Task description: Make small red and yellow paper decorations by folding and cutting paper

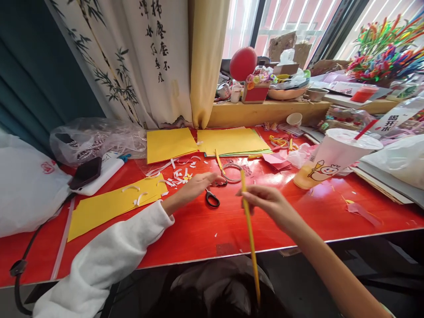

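My right hand (265, 199) pinches a long, narrow yellow paper strip (251, 234) near its upper end. The strip hangs past the table's front edge. To the left, my left hand (200, 186) is stretched out low over the table, its fingers extended and no held thing visible. Black-handled scissors (212, 199) lie just beside its fingertips, their blades partly hidden by the hand. Behind both hands is a thin round ring (232, 172), perhaps a tape roll, with another yellow strip (218, 159) against it.
Yellow paper sheets (172, 145) and more sheets (233, 140) lie at the back; cut yellow paper (109, 205) lies left. White scraps (179, 176) are scattered between. A phone (86, 173) rests at left. On the right stands a drink cup (326, 165) with a straw.
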Demonstrator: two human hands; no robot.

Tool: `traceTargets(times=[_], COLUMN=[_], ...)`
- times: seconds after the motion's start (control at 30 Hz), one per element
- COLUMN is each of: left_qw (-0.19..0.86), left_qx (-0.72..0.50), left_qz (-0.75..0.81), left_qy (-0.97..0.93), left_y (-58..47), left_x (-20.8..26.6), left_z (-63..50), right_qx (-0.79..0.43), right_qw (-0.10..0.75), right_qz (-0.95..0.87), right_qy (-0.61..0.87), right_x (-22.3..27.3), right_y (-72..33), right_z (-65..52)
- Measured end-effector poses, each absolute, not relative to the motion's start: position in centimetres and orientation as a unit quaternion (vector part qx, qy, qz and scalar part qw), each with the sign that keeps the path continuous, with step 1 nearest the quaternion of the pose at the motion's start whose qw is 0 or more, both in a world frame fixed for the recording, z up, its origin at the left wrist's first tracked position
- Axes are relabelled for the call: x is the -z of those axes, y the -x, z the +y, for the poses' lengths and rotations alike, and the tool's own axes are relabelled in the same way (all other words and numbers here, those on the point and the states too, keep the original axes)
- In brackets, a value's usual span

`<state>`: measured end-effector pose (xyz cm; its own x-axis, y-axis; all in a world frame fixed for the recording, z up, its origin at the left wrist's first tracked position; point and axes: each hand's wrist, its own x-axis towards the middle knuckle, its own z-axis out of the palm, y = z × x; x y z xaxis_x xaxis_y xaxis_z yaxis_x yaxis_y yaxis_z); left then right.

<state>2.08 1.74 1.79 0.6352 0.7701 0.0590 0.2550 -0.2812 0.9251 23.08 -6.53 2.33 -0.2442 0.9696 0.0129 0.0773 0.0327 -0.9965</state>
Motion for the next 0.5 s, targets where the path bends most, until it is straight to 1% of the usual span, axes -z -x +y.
traceTargets(times=[0.03,0.1,0.17,0.23,0.3,0.4,0.5], left_qw=[0.466,0.343,0.216,0.122,0.113,0.168,0.216], left_qx=[-0.222,-0.154,-0.131,-0.125,-0.095,-0.052,-0.035], left_qz=[0.324,0.290,0.264,0.284,0.301,0.299,0.293], left_qy=[-0.793,-0.880,-0.931,-0.943,-0.942,-0.938,-0.931], left_y=[-3.2,-5.9,-9.1,-12.0,-14.2,-15.8,-16.1], left_x=[-1.7,-1.3,-0.5,0.3,0.8,1.3,1.3], left_z=[2.2,3.3,4.3,5.1,5.7,6.3,6.3], right_qx=[-0.504,-0.438,-0.377,-0.328,-0.283,-0.236,-0.202], right_qw=[0.462,0.554,0.637,0.679,0.700,0.713,0.723], right_qz=[-0.553,-0.474,-0.386,-0.346,-0.327,-0.302,-0.299], right_qy=[0.477,0.526,0.550,0.558,0.568,0.587,0.589], right_x=[-2.5,-2.3,-1.8,-1.4,-1.2,-1.4,-1.7], right_y=[-24.8,-28.3,-31.5,-34.1,-35.9,-37.8,-39.4], right_z=[-7.4,-9.0,-10.3,-11.3,-12.0,-12.4,-11.9])
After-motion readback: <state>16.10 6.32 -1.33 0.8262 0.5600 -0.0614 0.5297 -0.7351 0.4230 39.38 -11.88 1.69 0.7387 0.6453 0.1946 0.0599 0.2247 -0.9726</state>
